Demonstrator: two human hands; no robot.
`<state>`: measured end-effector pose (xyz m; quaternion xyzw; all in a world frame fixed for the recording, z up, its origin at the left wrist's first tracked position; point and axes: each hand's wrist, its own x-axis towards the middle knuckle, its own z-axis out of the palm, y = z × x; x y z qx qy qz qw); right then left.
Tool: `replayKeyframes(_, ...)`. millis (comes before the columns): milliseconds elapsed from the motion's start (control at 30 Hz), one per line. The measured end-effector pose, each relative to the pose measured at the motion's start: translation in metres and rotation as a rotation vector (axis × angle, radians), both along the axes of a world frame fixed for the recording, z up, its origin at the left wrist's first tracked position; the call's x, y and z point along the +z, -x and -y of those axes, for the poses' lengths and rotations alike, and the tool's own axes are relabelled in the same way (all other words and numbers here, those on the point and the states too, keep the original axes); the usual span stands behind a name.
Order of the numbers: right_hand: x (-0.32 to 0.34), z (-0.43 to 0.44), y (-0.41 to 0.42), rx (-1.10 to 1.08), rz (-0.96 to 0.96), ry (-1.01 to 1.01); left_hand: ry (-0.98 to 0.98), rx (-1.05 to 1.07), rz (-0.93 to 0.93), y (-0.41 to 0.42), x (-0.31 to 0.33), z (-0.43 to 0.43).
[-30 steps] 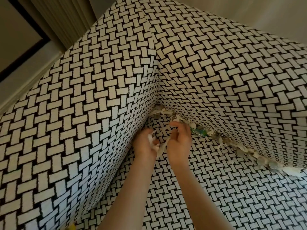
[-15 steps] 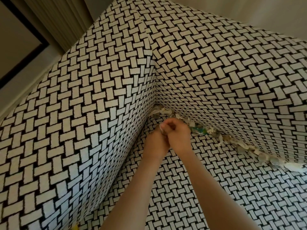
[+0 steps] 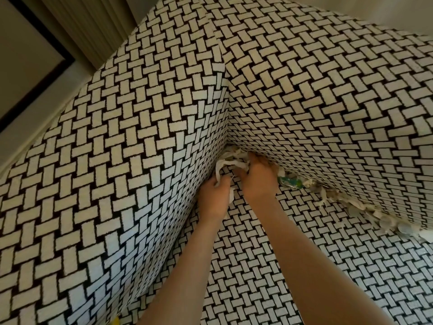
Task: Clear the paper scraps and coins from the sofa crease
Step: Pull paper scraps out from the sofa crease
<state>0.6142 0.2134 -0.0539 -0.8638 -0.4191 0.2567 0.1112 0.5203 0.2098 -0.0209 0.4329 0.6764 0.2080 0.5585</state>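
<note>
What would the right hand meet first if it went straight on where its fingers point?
Probably the crumpled white paper scraps wedged just ahead of the right hand; depth is unclear.

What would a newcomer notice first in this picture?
The bold black-and-white woven sofa fills the view. At its inner corner, the left hand grips white scraps, while the right hand digs into the crease beside it. More scraps, round coins and a green-blue wrapper line the crease to the right.
</note>
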Motion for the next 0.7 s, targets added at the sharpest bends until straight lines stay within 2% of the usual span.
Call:
replayKeyframes(100, 0.004, -0.012, -0.003, 0.049, 0.064, 0.027, 0.087, 0.085, 0.057, 0.002, -0.003, -0.002)
replayKeyframes(233, 0.006, -0.016, -0.021, 0.183, 0.208, 0.101, 0.130, 0.072, 0.056, 0.006, -0.008, -0.003)
replayKeyframes(333, 0.001, -0.016, -0.025, 0.216, 0.216, 0.033, 0.141, 0.084, 0.067, 0.006, -0.012, -0.006)
replayKeyframes(400, -0.005, -0.011, -0.028, 0.197, 0.197, -0.092, 0.147, 0.098, 0.072, 0.005, -0.013, -0.008)
replayKeyframes(467, -0.009, -0.002, -0.027, 0.130, 0.127, -0.311, 0.148, 0.104, 0.098, 0.004, -0.014, -0.009)
replayKeyframes(533, -0.008, 0.008, -0.024, -0.016, 0.051, -0.444, 0.157, 0.115, 0.106, 0.001, -0.013, -0.009)
replayKeyframes(700, 0.004, 0.029, -0.015, -0.469, -0.334, -0.499, 0.154, 0.126, 0.115, -0.009, -0.013, -0.009)
